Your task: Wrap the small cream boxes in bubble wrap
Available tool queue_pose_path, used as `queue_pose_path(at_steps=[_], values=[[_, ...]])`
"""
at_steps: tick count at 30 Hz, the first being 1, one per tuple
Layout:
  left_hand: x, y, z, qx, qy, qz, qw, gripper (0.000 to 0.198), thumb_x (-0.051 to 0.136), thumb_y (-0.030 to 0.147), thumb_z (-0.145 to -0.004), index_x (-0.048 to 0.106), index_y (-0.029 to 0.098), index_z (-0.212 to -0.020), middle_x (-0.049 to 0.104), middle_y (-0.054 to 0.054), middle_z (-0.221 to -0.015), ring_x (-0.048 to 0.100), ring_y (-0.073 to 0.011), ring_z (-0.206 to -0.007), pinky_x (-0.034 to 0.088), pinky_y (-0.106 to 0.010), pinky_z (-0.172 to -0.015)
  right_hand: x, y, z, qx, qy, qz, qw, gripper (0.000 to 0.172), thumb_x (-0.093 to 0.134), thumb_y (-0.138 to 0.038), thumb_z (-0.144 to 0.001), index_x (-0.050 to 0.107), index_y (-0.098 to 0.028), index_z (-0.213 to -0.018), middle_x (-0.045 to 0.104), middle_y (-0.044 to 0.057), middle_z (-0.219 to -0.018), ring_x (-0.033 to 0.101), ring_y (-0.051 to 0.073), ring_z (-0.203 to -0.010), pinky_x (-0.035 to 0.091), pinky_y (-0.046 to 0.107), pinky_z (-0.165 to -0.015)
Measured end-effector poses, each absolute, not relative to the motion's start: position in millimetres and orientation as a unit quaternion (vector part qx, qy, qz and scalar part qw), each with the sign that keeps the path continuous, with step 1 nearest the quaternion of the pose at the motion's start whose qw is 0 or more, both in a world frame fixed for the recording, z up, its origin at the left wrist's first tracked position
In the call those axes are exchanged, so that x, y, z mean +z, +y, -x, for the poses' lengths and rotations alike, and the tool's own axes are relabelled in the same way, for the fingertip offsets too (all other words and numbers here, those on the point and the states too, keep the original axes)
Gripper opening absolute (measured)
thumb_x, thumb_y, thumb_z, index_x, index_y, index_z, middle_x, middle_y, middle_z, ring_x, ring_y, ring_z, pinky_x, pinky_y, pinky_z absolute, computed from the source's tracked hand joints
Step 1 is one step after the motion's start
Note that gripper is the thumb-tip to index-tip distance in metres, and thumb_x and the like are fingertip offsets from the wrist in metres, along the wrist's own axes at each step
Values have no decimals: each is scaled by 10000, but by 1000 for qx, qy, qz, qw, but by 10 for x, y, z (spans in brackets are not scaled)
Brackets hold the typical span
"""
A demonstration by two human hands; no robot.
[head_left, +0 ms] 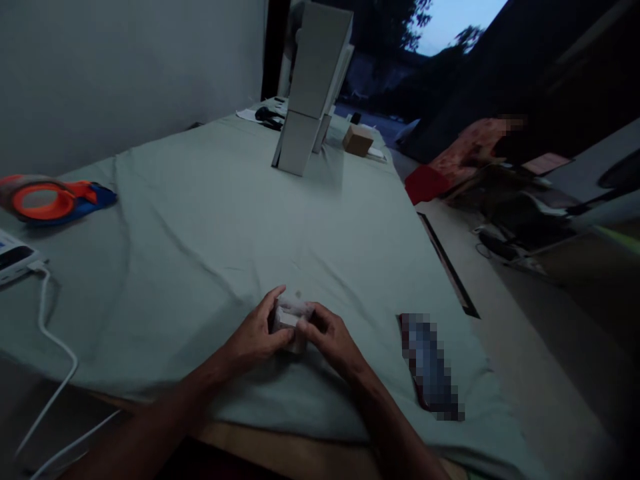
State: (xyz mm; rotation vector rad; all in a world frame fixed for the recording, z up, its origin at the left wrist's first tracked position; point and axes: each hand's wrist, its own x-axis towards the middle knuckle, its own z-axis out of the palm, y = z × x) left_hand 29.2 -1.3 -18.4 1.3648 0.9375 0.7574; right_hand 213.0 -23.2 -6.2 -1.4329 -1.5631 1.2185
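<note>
We grip a pale box [289, 321]: left hand [259, 337] at 9 o'clock, right hand [332, 336] at 3; long axis, heading unclear.

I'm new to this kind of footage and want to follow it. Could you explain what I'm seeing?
There's no machine here: these are a person's bare hands, seen by a camera worn on their head, looking forward and down. The left hand and right hand hold a small pale object, too dim to identify. On the pale green cloth are an orange-and-blue tool and white device at left, a pixelated item at right, and a brown box farther back.
</note>
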Motion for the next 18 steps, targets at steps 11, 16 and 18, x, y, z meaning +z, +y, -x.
queue_pose_path(at_steps=[11,16,18], values=[[-169,-24,-246,295,425,-627,582,759,614,287,-778,314,163,-1464,523,-138,-1340,510,-266,-1216,390,-408,-1057,-58,-230,-2159,439,-639,556,298,377,648,-476,-791,677,-182,-1026,689,44,-958,602,198,-854,453,298,-765],[-198,4,-242,314,400,-568,647,802,592,244,-778,232,140,-1487,607,-113,-1108,615,-214,-964,493,-395,-895,-73,-209,-2109,425,-639,573,287,319,601,-419,-824,686,-174,-1010,701,45,-905,614,191,-803,454,292,-718],[-240,8,-262,326,405,-565,641,782,582,240,-794,232,148,-1487,609,-107,-1095,616,-203,-943,499,-382,-880,-117,-214,-2078,397,-633,592,302,308,592,-407,-832,680,-173,-1011,704,49,-904,620,190,-797,459,295,-720]])
